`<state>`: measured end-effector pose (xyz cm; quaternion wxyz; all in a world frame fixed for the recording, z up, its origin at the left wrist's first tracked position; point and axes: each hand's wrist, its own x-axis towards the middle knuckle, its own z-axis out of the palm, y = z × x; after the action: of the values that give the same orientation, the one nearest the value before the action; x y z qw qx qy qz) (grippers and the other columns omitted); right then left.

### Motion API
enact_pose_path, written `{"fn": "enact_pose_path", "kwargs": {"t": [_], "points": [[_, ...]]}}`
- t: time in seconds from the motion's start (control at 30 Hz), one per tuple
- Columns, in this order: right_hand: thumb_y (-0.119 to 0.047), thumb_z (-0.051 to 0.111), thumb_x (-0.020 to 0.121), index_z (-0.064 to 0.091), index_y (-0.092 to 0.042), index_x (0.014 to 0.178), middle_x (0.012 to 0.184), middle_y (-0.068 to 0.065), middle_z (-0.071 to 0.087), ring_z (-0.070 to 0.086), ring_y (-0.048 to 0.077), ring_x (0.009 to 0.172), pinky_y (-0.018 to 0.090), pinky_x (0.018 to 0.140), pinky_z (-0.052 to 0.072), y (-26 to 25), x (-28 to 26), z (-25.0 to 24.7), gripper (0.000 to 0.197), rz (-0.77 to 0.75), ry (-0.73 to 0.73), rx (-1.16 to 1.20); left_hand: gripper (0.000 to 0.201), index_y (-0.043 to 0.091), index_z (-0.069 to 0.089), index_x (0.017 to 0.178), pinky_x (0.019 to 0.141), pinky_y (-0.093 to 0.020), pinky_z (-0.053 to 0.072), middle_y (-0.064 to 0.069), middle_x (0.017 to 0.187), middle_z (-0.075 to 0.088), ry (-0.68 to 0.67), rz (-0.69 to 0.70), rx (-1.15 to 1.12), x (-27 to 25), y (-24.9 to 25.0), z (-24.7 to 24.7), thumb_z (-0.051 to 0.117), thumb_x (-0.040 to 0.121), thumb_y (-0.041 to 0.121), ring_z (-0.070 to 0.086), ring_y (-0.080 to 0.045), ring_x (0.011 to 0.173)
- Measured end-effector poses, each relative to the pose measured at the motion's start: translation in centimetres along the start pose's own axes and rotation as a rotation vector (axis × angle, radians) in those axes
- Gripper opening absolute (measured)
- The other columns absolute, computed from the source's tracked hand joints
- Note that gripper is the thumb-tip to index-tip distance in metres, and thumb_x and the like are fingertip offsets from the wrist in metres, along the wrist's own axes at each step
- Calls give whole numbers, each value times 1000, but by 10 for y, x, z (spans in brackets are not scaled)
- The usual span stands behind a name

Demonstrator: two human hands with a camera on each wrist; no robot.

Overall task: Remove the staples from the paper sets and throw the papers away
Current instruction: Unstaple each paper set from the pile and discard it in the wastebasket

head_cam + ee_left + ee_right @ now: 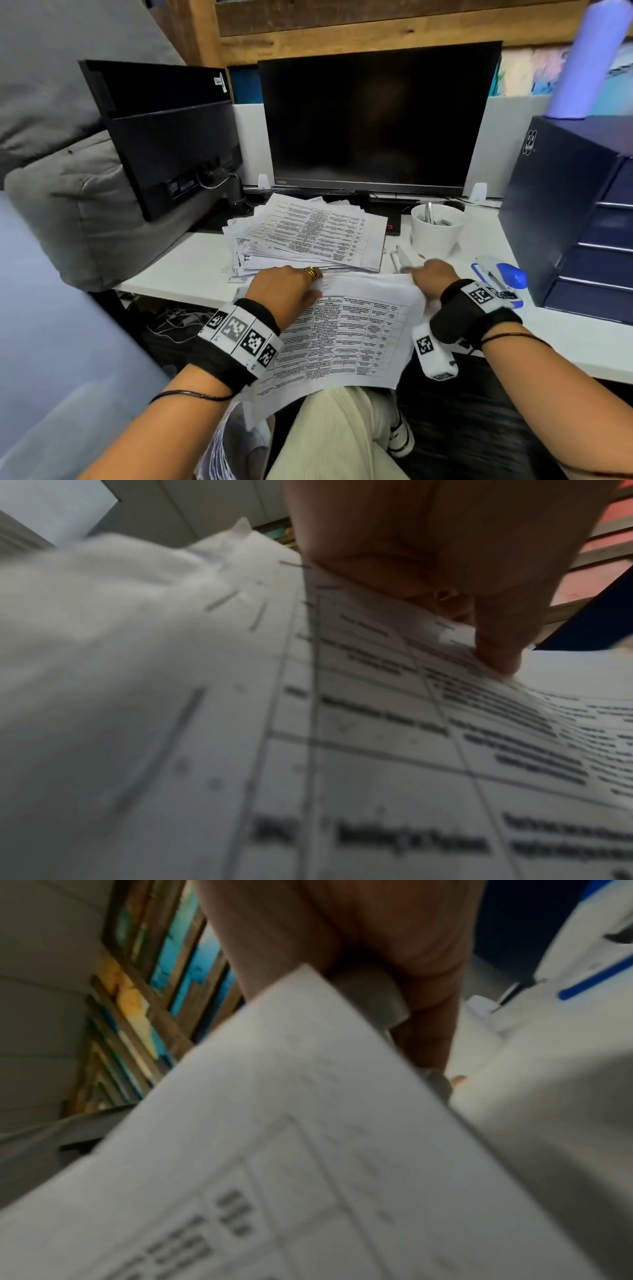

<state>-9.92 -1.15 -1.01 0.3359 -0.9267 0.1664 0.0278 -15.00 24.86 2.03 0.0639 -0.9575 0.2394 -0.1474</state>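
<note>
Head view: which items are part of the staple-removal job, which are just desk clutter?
Job:
paper set, held by left hand and right hand
staple remover, in the right hand
paper pile

Clutter:
monitor
white cup
stapler
blue drawer unit

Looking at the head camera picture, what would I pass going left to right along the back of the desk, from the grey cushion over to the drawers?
Grey cushion → back of a second monitor → dark monitor → white cup → dark blue drawer unit, with a lilac bottle standing on it.
</note>
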Motion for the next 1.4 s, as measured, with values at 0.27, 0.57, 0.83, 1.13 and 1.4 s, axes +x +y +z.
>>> {"fn": "enact_pose_path", "kwargs": {"t": [0.27,0.57,0.83,1.13,1.4], "points": [[-30,63,86,39,-10,131,118,6,54,56,22,103,23,64,52,-68,-64,-6,55,-493,4,788,33,22,53,102,63,-27,37,-1,93,66,20,-29,82,-23,6,-9,31,97,47,62,-23,87],[-30,63,86,57,-11,110,99,3,65,61,16,95,19,80,47,-74,-106,51,32,-555,250,932,34,20,58,105,65,-27,37,-3,96,65,26,-6,78,-27,14,-24,34,97,43,61,-23,88],[-31,61,88,61,-21,91,88,-2,67,64,17,88,21,74,48,-70,-105,56,11,-592,372,902,30,18,55,95,62,-27,33,-4,91,64,63,46,8,-25,24,-26,36,97,41,60,-25,84],[-47,58,75,65,-12,81,74,4,66,64,19,73,24,62,49,-68,-92,64,36,-572,380,912,33,18,58,96,60,-26,32,-3,90,64,48,63,-18,-27,27,-21,35,98,42,57,-22,77],[-32,64,86,61,-17,73,62,-12,58,57,5,62,15,57,42,-64,-84,65,20,-558,304,897,31,18,59,97,61,-27,32,-4,91,64,35,89,-53,-25,29,-18,38,97,40,59,-23,82]]}}
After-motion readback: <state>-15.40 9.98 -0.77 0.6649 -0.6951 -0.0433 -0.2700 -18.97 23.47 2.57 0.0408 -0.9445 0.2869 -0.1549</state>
